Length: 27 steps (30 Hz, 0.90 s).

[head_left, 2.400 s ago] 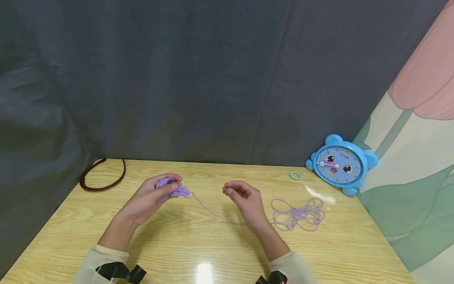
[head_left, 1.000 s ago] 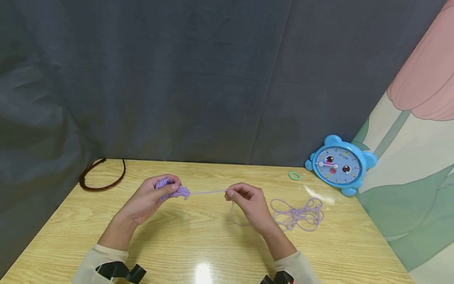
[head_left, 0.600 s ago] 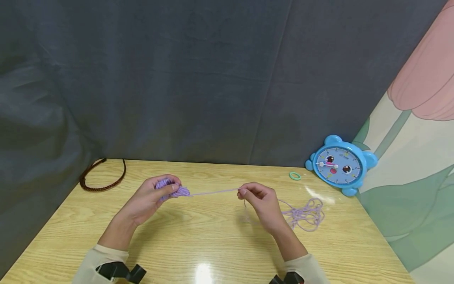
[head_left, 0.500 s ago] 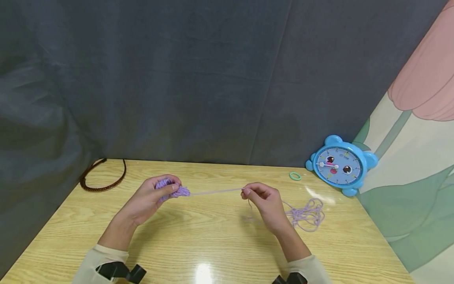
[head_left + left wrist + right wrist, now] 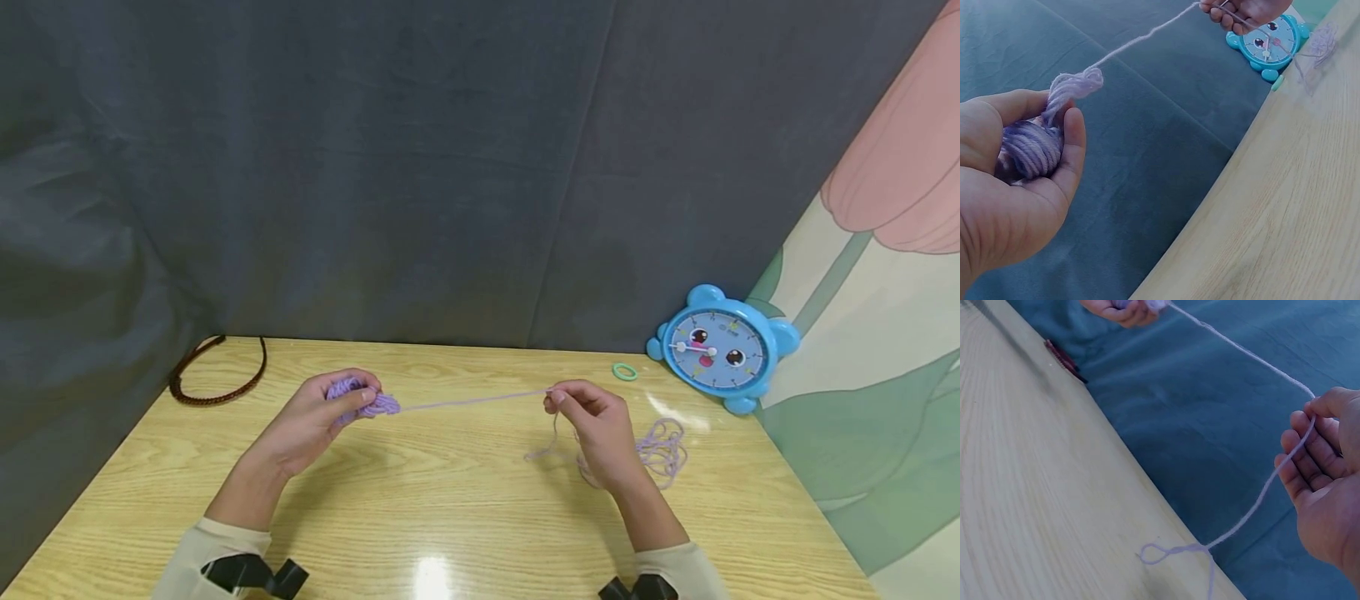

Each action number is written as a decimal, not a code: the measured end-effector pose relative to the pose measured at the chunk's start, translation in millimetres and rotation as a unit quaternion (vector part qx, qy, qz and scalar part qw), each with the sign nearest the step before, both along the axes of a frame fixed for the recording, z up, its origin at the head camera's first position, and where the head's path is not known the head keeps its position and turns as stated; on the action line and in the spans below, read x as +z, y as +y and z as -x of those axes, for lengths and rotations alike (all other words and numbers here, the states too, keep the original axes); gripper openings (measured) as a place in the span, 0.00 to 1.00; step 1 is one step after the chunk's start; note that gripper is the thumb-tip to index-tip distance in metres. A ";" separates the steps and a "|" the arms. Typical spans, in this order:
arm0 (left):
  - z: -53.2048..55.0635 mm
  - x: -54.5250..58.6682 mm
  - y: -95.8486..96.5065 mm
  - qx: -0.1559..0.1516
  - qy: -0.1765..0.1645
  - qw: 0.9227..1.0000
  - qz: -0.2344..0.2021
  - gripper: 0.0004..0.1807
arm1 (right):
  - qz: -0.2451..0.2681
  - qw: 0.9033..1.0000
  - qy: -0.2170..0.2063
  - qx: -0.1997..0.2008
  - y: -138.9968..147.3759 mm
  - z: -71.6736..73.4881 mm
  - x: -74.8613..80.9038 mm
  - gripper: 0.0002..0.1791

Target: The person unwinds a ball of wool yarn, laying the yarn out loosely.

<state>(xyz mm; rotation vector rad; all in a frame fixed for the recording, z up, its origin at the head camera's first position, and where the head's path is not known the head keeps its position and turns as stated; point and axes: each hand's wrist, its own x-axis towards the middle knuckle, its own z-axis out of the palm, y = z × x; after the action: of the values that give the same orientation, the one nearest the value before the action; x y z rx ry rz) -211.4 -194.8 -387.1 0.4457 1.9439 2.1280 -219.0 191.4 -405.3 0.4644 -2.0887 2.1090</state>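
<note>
My left hand (image 5: 318, 417) grips a small bundle of purple yarn (image 5: 1034, 149), its wound strands bulging between thumb and fingers. A single yarn strand (image 5: 472, 401) runs nearly straight from the bundle to my right hand (image 5: 600, 429), which pinches it between thumb and index finger. Below that pinch the strand hangs in a slack curve, ending in a small twisted loop (image 5: 1155, 553) low over the table in the right wrist view. A loose tangle of the same yarn (image 5: 662, 450) lies on the table behind my right hand, partly hidden by it.
A blue animal-shaped clock (image 5: 716, 350) leans at the back right of the wooden table (image 5: 450, 517). Close to it lies a green ring (image 5: 624, 372). A brown braided band (image 5: 217, 400) is at the back left, before a dark curtain (image 5: 375, 167).
My right hand, earlier empty near the middle, has pinched the strand and moved right, drawing a longer length from the bundle. My left hand has stayed nearly still.
</note>
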 end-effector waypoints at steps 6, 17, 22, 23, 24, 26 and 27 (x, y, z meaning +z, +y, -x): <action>1.0 1.1 0.2 0.000 0.003 1.000 -0.002 0.05 | 0.027 0.999 0.008 -0.026 15.6 1.7 4.0 0.08; -0.7 -0.3 -3.5 -0.001 0.004 1.000 0.000 0.07 | 0.088 0.994 0.010 -0.063 31.4 3.3 13.1 0.07; -0.3 0.2 -3.3 -0.002 0.008 1.000 0.000 0.08 | 0.112 0.991 0.020 -0.069 39.8 3.8 16.4 0.08; -0.2 0.3 -3.2 -0.002 0.008 1.000 0.001 0.08 | 0.117 0.990 0.023 -0.070 41.5 4.0 16.7 0.08; -0.2 0.4 -3.0 -0.002 0.008 1.000 0.001 0.08 | 0.123 0.990 0.025 -0.072 43.1 4.1 16.7 0.09; -0.3 0.4 -2.6 -0.001 0.006 1.000 0.000 0.08 | 0.134 0.988 0.029 -0.072 46.3 4.4 16.6 0.10; -0.3 0.3 -2.3 -0.001 0.006 1.000 0.000 0.07 | 0.139 0.987 0.029 -0.073 47.6 4.6 16.5 0.10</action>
<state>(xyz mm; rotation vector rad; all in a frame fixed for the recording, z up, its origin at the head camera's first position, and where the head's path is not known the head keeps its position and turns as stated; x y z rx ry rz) -211.1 -197.2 -386.7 0.4606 1.9494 2.1276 -223.6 239.0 -388.8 0.3207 -1.7039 2.2225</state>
